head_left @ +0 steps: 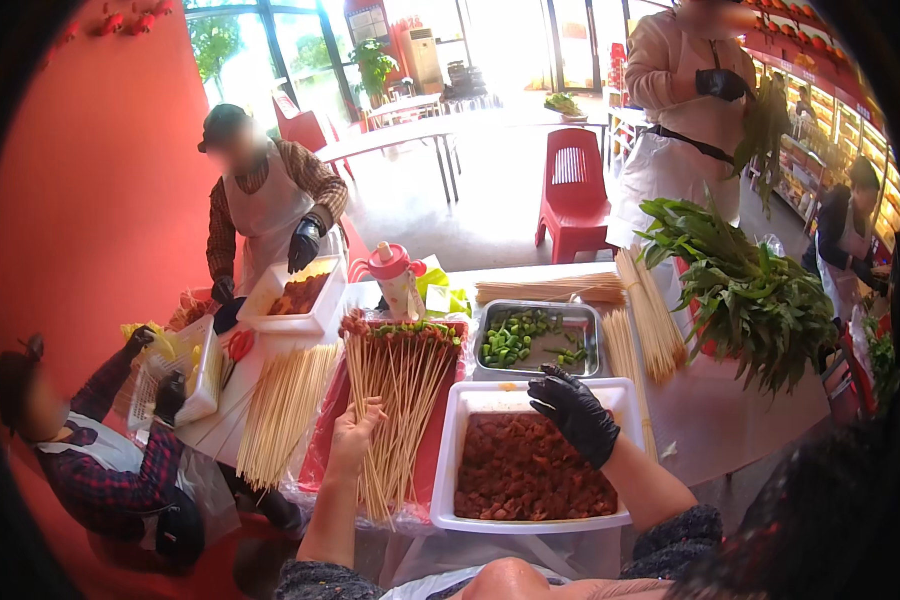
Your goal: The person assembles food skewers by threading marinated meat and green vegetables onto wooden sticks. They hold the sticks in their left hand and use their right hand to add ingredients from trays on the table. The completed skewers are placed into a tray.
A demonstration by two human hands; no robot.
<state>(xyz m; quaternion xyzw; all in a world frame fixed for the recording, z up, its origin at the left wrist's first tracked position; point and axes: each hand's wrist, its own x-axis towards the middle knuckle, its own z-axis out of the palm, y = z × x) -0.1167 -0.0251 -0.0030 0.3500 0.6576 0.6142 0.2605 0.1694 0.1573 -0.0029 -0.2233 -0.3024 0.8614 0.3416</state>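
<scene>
My bare left hand (356, 432) is closed on a bamboo skewer at the edge of a red tray (322, 440). Chunks of meat (354, 322) show at the far end, near that skewer's tip. Many loaded skewers (405, 420) lie in the tray, meat and green pieces at their far ends. In a black glove, my right hand (576, 418) hovers over the right rim of a white tub (448, 470), fingers apart and nothing visible in them. Dark red marinated meat chunks (530, 470) fill the tub. Behind it, a metal tray (595, 345) holds cut green vegetables (515, 338).
Bare skewers (285, 415) lie left of the red tray; more bundles (650, 315) lie right and behind. A pink-lidded bottle (390, 275) stands at the back. Leafy greens (740, 290) are heaped right. Co-workers (265, 190) handle tubs at left and greens at right. A red chair (573, 190) stands beyond.
</scene>
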